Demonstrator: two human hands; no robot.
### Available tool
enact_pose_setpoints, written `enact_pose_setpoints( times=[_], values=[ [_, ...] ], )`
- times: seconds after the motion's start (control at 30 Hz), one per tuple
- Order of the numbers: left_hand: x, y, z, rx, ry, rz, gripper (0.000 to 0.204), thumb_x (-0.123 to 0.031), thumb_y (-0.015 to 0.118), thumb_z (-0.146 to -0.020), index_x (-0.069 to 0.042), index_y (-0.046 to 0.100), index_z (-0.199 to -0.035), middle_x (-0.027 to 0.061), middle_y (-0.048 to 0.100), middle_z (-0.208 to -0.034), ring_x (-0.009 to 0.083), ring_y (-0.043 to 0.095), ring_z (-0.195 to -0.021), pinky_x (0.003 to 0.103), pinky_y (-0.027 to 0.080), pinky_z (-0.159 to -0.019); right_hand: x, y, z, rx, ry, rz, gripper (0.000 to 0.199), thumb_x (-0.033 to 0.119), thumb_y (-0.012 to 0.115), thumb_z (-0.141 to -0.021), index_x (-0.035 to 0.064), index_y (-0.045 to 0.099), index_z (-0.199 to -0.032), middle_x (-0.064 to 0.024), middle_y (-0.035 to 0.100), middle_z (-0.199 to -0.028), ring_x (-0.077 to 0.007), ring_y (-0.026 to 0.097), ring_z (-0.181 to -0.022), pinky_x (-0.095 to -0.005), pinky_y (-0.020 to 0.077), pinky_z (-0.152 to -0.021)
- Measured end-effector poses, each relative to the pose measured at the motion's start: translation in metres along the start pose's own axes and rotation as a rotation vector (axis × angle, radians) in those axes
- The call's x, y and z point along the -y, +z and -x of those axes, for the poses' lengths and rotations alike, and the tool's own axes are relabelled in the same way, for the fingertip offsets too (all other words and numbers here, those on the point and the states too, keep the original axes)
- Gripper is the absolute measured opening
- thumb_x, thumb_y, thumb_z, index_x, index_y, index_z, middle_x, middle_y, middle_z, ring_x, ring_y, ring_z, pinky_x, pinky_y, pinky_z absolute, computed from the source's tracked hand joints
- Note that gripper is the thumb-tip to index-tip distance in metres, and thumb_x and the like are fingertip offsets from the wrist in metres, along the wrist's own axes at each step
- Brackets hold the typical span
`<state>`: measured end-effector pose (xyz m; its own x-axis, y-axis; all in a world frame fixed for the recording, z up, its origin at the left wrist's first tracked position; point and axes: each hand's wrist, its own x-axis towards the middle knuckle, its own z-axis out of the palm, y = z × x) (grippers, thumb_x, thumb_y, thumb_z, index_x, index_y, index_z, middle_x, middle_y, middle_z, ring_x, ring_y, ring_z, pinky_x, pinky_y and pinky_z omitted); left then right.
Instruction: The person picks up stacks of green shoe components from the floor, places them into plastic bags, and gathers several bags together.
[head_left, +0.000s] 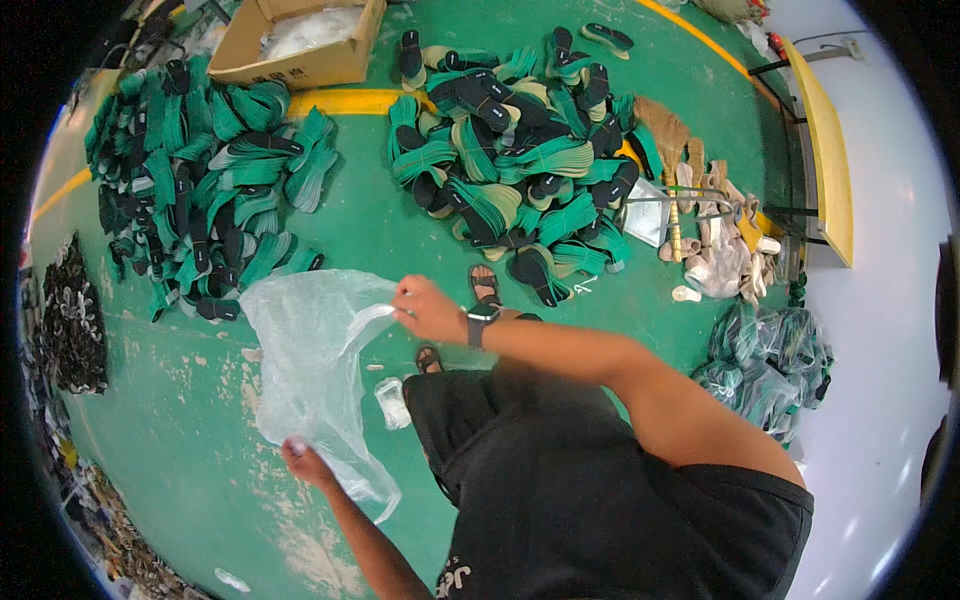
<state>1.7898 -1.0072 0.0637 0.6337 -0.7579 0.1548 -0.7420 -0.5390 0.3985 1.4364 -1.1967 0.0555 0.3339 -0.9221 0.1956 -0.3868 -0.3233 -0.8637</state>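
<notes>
A clear plastic bag [310, 345] hangs spread between my two hands over the green floor, its film crumpled and see-through. My right hand [430, 308], with a dark watch on the wrist, is closed on the bag's upper right edge. Lower down, my left hand [307, 463] pinches the bag's lower edge, fingers pressed together. Nothing can be seen inside the bag. Beyond my hands lie two heaps of banded green and black insoles, one heap [205, 190] on the left and another heap [510, 160] in the middle.
A cardboard box [290, 70] holding white plastic stands at the back. A small clear packet [392, 402] lies by my feet. To the right are a straw broom [660, 130], beige pieces [715, 230], filled plastic bags [770, 360] and a yellow board [820, 150] by the wall.
</notes>
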Motion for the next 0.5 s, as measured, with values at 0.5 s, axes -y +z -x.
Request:
enact_pose_setpoints(
  times=[0.5],
  values=[
    [-0.055, 0.340, 0.081, 0.739, -0.463, 0.488, 0.012, -0.013, 0.058, -0.075, -0.001, 0.057, -0.078, -0.0028, 0.046, -0.058, 0.0048, 0.039, -0.049, 0.022, 0.033, -0.043, -0.422, 0.052, -0.061, 0.206, 0.209, 0.399, 0.017, 0.023, 0.053, -0.075, 0.0078, 0.058, -0.080, -0.0136, 0.057, -0.079, -0.0312, 0.051, -0.082, -0.0429, 0.0413, -0.074]
  ],
)
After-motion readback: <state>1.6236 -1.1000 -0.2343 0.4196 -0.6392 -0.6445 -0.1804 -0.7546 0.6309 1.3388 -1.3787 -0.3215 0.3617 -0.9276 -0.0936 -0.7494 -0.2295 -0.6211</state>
